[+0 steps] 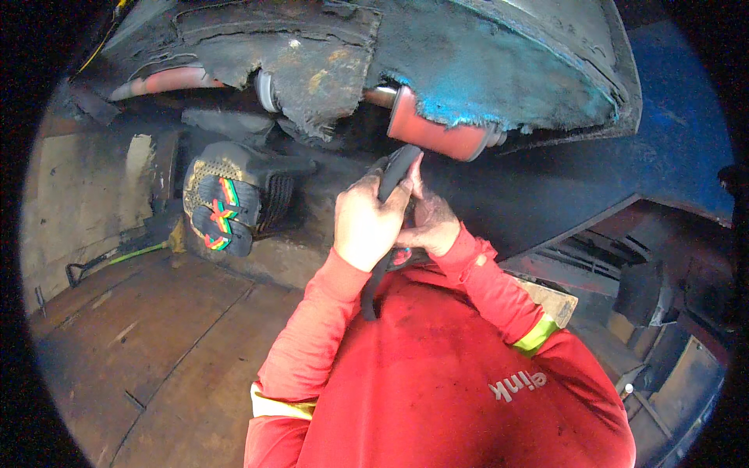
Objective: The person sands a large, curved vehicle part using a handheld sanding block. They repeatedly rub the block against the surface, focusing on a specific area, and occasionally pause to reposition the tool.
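I had the left hand (363,226) closed around the black sandal (398,173), and the right hand (431,221) gripped it from the other side, fingers laid along the sole. It stood edge-on between them, in front of the shirt (437,351), its tip just beside the lower edge of the red roller (437,129) (whether they touched, I could not tell). I judged it light and rubbery, bendy along its length, hard to break, perhaps slick with dust. The surest hold seemed to be across the middle, both faces pinched, fingertips well back from the tip. Above the roller hung the hood (499,70), ragged at its lower edge. Farther left, more sandals (238,204) lay at the near edge of the stand (218,166).
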{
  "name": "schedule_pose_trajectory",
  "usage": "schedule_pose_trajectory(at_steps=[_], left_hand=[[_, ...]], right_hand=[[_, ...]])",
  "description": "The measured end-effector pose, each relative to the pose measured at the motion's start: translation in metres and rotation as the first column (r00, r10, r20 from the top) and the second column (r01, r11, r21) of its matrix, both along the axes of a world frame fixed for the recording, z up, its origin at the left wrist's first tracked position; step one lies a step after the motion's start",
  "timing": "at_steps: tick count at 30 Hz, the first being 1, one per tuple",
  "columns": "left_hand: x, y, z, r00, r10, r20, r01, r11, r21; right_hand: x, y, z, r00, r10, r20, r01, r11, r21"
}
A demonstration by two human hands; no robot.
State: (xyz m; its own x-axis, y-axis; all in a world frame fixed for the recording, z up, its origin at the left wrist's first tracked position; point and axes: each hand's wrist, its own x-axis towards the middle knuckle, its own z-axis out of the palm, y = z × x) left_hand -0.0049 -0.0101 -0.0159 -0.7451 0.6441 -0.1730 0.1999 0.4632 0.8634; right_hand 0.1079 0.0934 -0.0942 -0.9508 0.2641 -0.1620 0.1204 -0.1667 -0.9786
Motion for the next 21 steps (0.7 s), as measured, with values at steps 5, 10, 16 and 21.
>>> schedule_pose_trajectory(at_steps=[5,10,16,21], left_hand=[[-0.016,0.008,0.000,0.988,-0.085,0.129,0.105,0.982,-0.155],[-0.021,0.037,-0.021,0.993,-0.107,0.048,0.109,0.993,-0.041],[-0.001,-0.009,-0.031,0.924,-0.096,0.371,-0.048,0.931,0.361],[-0.007,0.002,-0.008,0.994,-0.004,0.109,-0.012,0.989,0.148]], right_hand=[[-0.009,-0.004,0.004,0.998,-0.051,-0.039,0.049,0.997,-0.055],[-0.011,0.023,0.003,0.996,-0.085,0.034,0.090,0.865,-0.494],[0.009,-0.009,-0.007,0.991,-0.125,0.037,0.097,0.896,0.432],[-0.002,-0.026,-0.003,0.980,-0.185,0.077,0.164,0.961,0.221]])
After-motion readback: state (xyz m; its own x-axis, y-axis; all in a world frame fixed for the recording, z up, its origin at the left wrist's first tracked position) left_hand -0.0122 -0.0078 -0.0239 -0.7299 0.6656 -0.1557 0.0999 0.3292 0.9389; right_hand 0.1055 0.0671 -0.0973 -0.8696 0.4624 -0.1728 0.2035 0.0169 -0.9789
